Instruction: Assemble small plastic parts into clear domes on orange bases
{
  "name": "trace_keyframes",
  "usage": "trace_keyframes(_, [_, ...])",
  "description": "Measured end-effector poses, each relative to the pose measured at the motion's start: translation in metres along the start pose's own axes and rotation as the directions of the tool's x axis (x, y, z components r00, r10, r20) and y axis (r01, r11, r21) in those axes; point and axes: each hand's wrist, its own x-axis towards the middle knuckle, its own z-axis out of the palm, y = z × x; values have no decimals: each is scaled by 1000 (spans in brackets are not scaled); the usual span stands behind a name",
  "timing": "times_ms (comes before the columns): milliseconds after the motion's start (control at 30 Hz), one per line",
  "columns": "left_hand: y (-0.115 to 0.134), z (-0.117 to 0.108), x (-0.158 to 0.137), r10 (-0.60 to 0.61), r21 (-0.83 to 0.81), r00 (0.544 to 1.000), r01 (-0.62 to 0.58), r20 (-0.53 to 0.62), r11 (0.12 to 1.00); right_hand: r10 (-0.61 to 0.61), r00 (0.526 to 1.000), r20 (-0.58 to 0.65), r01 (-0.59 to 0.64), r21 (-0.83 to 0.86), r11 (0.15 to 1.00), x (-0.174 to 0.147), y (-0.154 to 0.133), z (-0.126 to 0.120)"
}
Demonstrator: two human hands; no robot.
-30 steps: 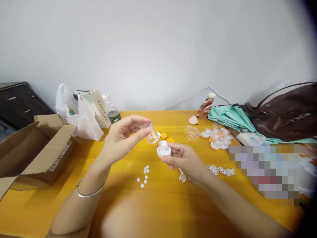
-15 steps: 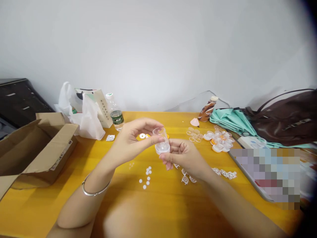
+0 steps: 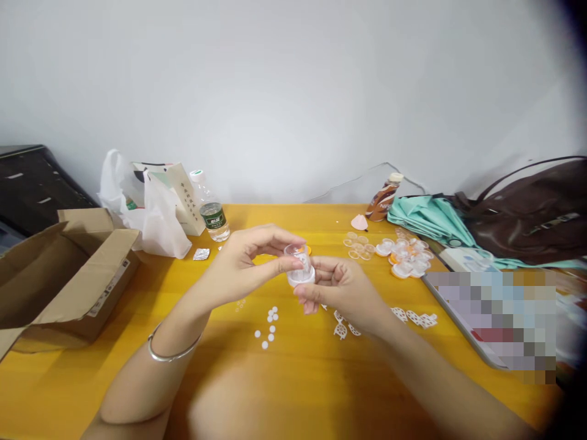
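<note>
Between the fingers and thumb of my left hand (image 3: 252, 260) is a small clear plastic cup (image 3: 296, 250). My right hand (image 3: 339, 284) grips a round clear piece with a white rim (image 3: 301, 281) from below, thumb in front. The cup sits low in that piece; whether they are locked together I cannot tell. Below my hands lie several white discs (image 3: 271, 329) and tiny clear rings (image 3: 240, 304). White spoked plastic pieces (image 3: 340, 330) rest beside my right wrist, with more of them (image 3: 414, 317) farther right. Partly hidden behind my fingers are orange parts (image 3: 309, 250).
On the left stand an open cardboard box (image 3: 98, 269), a white plastic bag (image 3: 160, 226) and a water bottle (image 3: 213, 220). At right are clear rings (image 3: 358, 253), a heap of clear and orange parts (image 3: 410, 260), a brown bottle (image 3: 383, 198), green fabric (image 3: 422, 217) and a dark bag (image 3: 527, 214).
My left hand has pushed the clear cup down, so it sits lower in the white-rimmed piece. My right hand keeps its hold. The view has shifted slightly.
</note>
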Motion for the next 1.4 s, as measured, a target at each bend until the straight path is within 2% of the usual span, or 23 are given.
trace_keyframes(100, [0, -1, 0, 2, -30, 998, 0, 58, 1000, 8, 1000, 4, -8, -20, 1000, -1, 0, 1])
trace_keyframes(333, [-5, -2, 0, 20, 18, 999, -21, 28, 1000, -65, 994, -93, 64, -15, 998, 0, 8, 5])
trace_keyframes(500, [-9, -9, 3, 36, -151, 972, -1, 230, 988, 2, 999, 35, -4, 61, 998, 1, 11, 2])
trace_keyframes(567, [-11, -9, 5, 59, -233, 960, 6, 274, 973, 17, 998, 61, -23, 99, 995, 1, 10, 0])
trace_keyframes(700, [-17, 0, 7, 55, -287, 979, 4, 196, 958, -10, 1000, 5, 10, 50, 999, 1, 8, -2])
trace_keyframes(800, [-21, 6, 7, -13, -362, 988, 68, 153, 930, -24, 1000, -3, 24, 26, 999, 0, 8, -1])
trace_keyframes(900, [-22, 6, 6, -36, -475, 958, 173, 283, 863, -29, 1000, 4, 29, 48, 998, -1, 8, 0])
trace_keyframes(967, [-23, 6, 6, -28, -497, 941, 202, 336, 844, -28, 1000, 5, 28, 43, 999, -1, 8, 0])
trace_keyframes(1133, [-31, 8, 8, -50, -487, 978, 146, 205, 861, -10, 1000, 0, 10, 49, 999, -1, 8, -1])
trace_keyframes(1267, [-34, 10, 10, -54, -547, 945, 232, 322, 805, -14, 1000, 27, 12, 73, 997, -1, 10, -3])
trace_keyframes(1400, [-35, 14, 11, -38, -538, 984, 127, 172, 833, -21, 1000, 14, 20, 72, 997, -1, 9, -3])
